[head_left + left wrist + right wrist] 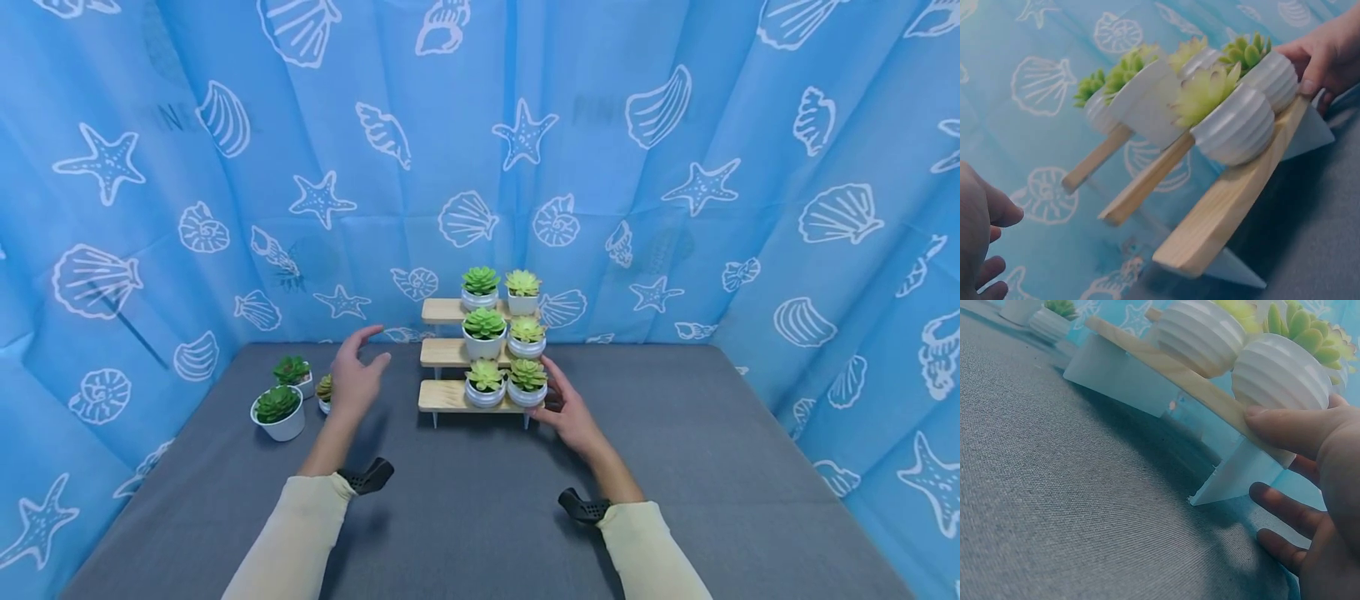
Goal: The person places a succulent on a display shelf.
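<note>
At four o'clock on the shelf [444,395], the right hand [573,419] pinches its likely stiff, easy-to-hold end; left hand [356,379] is wide.

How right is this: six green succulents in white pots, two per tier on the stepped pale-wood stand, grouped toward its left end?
Wrong end: the head view shows the six green succulents in white pots, two per tier, grouped toward the right end of the stepped pale-wood stand.
</note>
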`<state>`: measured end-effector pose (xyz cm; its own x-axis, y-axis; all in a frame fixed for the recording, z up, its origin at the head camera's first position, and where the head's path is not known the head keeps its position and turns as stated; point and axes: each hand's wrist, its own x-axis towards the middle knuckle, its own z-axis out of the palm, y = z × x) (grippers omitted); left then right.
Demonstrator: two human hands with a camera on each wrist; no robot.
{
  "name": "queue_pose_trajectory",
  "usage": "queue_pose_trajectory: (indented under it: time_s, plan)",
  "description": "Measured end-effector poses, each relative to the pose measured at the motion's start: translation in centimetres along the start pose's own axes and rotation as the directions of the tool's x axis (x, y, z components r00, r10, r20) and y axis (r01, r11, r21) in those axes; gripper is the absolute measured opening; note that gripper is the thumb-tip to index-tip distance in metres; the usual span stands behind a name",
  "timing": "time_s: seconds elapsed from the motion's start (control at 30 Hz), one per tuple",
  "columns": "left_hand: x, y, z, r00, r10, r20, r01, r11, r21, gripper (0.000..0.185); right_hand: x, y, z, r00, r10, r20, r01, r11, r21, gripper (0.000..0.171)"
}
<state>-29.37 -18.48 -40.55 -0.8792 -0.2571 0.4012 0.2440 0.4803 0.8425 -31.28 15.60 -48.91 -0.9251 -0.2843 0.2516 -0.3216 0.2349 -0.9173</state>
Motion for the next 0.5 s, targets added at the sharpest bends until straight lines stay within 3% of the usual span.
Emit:
queue_pose_trajectory:
  time_s: [0.33,0.5]
  plan:
    - [-0.8,-2.4,-2.2,0.994,0.022,-0.111,-0.017,0.999,0.044,0.054,0.0,-0.2,0.0,1.0,0.006,0.009,-0.007,0.999,0.04,0.089]
    - [-1.5,-3.6,-2.8,0.993,-0.002,-0.116,0.011,0.997,0.08,0.07,-0.1,-0.3,0.0,1.0,0.01,0.016,-0.01,0.999,0.04,0.089]
